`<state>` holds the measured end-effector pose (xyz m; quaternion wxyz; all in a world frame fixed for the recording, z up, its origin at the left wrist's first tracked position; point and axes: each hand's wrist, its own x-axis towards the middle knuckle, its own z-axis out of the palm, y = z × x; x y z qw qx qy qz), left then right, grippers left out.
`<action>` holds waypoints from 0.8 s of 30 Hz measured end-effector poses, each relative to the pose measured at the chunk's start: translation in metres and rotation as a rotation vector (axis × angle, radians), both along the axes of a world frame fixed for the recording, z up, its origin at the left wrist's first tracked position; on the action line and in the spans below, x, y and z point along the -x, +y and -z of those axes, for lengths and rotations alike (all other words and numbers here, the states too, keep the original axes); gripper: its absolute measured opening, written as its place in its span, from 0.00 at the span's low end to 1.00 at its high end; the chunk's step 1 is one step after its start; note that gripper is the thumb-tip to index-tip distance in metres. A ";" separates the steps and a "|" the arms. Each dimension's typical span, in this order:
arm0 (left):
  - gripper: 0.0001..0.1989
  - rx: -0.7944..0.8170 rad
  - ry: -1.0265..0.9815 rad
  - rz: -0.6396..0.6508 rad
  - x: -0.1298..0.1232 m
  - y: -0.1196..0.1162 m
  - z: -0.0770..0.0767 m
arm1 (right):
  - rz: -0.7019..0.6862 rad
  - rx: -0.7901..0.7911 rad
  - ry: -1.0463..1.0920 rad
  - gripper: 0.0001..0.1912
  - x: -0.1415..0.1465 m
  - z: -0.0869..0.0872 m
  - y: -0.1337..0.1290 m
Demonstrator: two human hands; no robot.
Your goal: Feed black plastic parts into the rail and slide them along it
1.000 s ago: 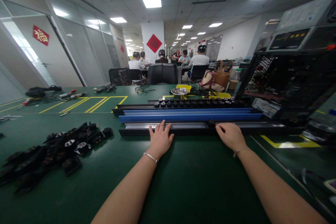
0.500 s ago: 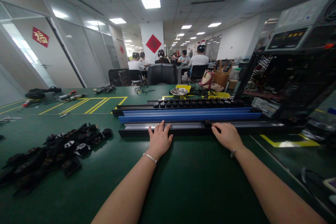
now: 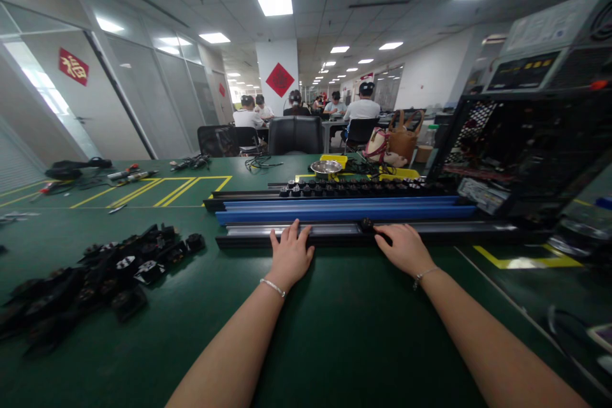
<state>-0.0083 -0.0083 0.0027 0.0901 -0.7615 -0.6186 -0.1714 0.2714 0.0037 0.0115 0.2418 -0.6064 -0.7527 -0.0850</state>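
Note:
A long black rail with a silvery strip along its channel lies across the table in front of me. My left hand rests on its left part, fingers spread, holding nothing. A small black socket-like module sits in the channel between my hands. At its right side, my right hand touches it with the fingertips; the thumb is held apart, lower on the rail. The fingers are not wrapped round the module. Just behind lies a blue rail.
Loose black modules form a pile at left. Behind the blue rail stand rows of similar modules, a metal bowl and a yellow tray. An open computer case borders the right side. People sit farther back.
My right hand has moved a little left along the rail, and the black module has slid left with it. My left hand has stayed in place.

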 end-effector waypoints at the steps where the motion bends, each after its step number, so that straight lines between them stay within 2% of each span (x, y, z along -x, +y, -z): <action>1: 0.25 0.001 0.000 0.000 0.000 0.000 0.000 | -0.004 0.006 -0.004 0.18 -0.001 0.000 0.000; 12: 0.25 0.026 0.005 -0.005 -0.002 -0.001 -0.003 | -0.044 0.008 -0.033 0.18 0.003 -0.001 0.000; 24: 0.25 -0.028 0.016 -0.003 0.000 0.000 0.003 | -0.068 0.039 -0.050 0.19 0.010 -0.002 -0.001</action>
